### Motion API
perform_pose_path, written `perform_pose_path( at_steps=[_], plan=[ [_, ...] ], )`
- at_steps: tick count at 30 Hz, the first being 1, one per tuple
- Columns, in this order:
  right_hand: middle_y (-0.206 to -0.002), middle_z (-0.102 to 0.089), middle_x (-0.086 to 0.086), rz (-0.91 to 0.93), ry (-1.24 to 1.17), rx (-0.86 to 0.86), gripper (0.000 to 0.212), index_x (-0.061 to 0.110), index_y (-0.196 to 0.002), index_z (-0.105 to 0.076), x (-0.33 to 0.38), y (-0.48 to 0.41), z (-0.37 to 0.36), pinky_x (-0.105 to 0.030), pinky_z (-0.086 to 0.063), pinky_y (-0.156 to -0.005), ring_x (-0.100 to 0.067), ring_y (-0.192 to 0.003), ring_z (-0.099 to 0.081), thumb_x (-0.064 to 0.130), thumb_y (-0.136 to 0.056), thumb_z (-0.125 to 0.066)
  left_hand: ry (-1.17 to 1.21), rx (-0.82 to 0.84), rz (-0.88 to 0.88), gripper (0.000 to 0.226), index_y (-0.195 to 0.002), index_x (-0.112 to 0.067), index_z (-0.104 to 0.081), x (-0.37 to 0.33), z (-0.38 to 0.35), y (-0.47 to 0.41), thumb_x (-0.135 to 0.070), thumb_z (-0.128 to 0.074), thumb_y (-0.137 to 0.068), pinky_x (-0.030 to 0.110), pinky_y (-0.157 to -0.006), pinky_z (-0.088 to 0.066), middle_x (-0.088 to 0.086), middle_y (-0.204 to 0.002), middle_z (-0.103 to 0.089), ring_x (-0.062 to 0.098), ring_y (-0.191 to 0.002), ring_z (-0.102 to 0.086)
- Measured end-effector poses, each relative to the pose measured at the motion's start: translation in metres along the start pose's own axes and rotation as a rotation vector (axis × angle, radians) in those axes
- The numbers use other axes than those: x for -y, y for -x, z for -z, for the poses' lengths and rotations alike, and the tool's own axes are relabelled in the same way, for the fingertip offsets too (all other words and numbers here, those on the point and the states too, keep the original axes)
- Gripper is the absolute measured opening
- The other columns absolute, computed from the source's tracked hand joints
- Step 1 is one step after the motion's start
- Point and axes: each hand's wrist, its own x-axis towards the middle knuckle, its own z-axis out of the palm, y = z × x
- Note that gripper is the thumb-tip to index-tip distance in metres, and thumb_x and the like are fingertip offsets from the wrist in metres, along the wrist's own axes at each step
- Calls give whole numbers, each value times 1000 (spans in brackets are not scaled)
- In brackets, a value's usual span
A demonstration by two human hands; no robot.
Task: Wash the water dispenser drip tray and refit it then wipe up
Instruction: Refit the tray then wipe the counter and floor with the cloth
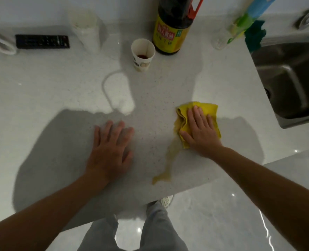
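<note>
Right hand (201,131) lies flat, fingers spread, pressing a folded yellow cloth (209,109) onto the tabletop (41,87); nothing is gripped, just palm pressure. Left hand (112,147) is open and empty, palm down on the bare surface, bracing. A yellowish liquid streak (166,163) runs from the cloth's near-left corner down to a small pool just short of the tabletop's front edge. Main risk: a stroke pulled toward the body would likely push that pool over the edge onto the floor (213,223); a saturated cloth could also smear rather than lift it. A wide sweep away from the body could knock the paper cup (143,53), which holds a little dark liquid, or the dark sauce bottle (173,28) touching or just beside it. The drip tray and the dispenser are not in view, so whether the tray is refitted cannot be told; judging by the cloth, this looks like the wipe-up step. Hidden or unclear: bottle top cut off, sink (291,78) only partly in frame, a remote (42,41) blurred at far left, and 2 pale containers at the back too blurred to identify.
</note>
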Motion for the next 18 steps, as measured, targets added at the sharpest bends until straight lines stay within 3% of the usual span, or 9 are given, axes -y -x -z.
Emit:
perform_pose_path(
  at_steps=[4,10,13,18],
  plan=[
    [-171,-14,-16,416,121,30,82,9,-163,-16,-31,-39,14,-60,-18,-123,-35,-158,-11,61,-101,-31,-15,3,1,72,-159,-25,-35,0,0,0,-53,-45,-93,63,-125,-6,13,-164,-34,44,-152,-24],
    [-173,-8,-14,779,220,-25,78,10,-164,-10,-43,-27,4,-54,-6,-128,-32,-159,-4,59,-106,-26,-18,27,26,72,-160,-28,-31,-1,2,2,-56,-42,-94,59,-126,-8,11,-165,-33,41,-153,-23],
    [-173,-9,-14,760,169,-15,77,11,-164,-12,-37,17,-8,-55,-7,-127,-32,-159,-5,58,-106,-28,-7,33,35,74,-160,-28,-30,-2,4,2,-55,-42,-92,57,-126,-6,10,-167,-30,39,-155,-19],
    [-173,-9,-11,470,78,0,79,13,-165,-10,-3,106,-30,-58,-15,-125,-31,-160,-4,59,-105,-32,7,47,39,71,-159,-28,-33,-3,7,1,-51,-43,-92,64,-123,-14,10,-165,-32,40,-154,-20]
  ],
)
